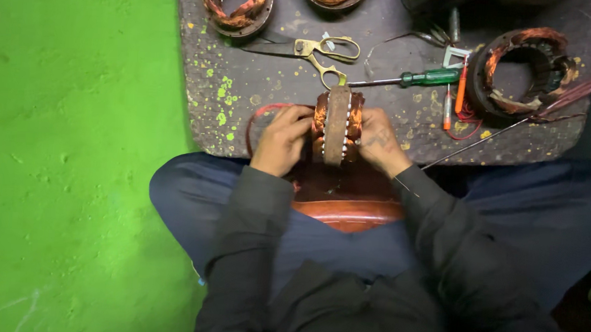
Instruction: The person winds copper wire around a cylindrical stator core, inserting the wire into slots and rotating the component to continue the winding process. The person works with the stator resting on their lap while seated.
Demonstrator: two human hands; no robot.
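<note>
Both sets of fingers are clamping the motor stator (337, 125) from either side: my left hand (282, 140) is gripping its left face, my right hand (378, 141) its right face, fingers curled tight against the copper windings. I'm holding the stator on edge, standing at the near edge of the board (259, 83), just above my lap. A red wire (256, 117) is looping out from under my left hand along that near edge. Brass-handled scissors (315, 52) are lying just beyond the stator, mid-board. A green-handled screwdriver (415, 78) is lying to their right, tip pointing toward the stator. A second stator (523, 73) is sitting near the right edge, a third (236, 4) at the far-left corner. The green floor (73, 154) is running along my left.
</note>
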